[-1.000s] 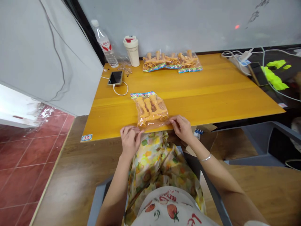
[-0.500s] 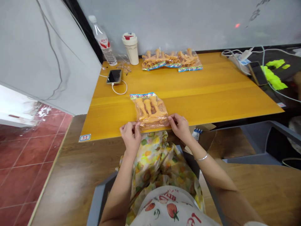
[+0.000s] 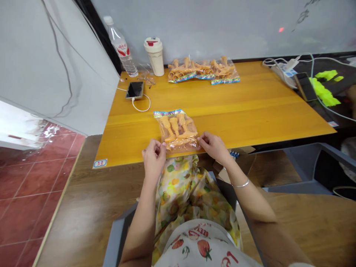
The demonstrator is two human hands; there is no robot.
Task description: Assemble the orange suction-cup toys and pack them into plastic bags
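Note:
A clear plastic bag (image 3: 179,129) lies flat at the table's front edge, its blue printed header pointing away from me. Inside are several orange plastic pieces shaped like small horns or goblets; their exact kind I cannot tell. My left hand (image 3: 154,152) pinches the bag's near left edge between thumb and fingers. On the other side, my right hand (image 3: 211,145) is closed in a pinch at the near right edge of the bag.
More bags of orange pieces (image 3: 191,70) lie along the back wall. A lidded cup (image 3: 155,57), a water bottle (image 3: 121,48) and a phone (image 3: 135,90) on a white cable stand at the back left. A power strip (image 3: 286,72) with cables sits at the right.
My right hand has shifted slightly up along the bag's right edge, and my left hand slightly up too. The bag stays nearly in place.

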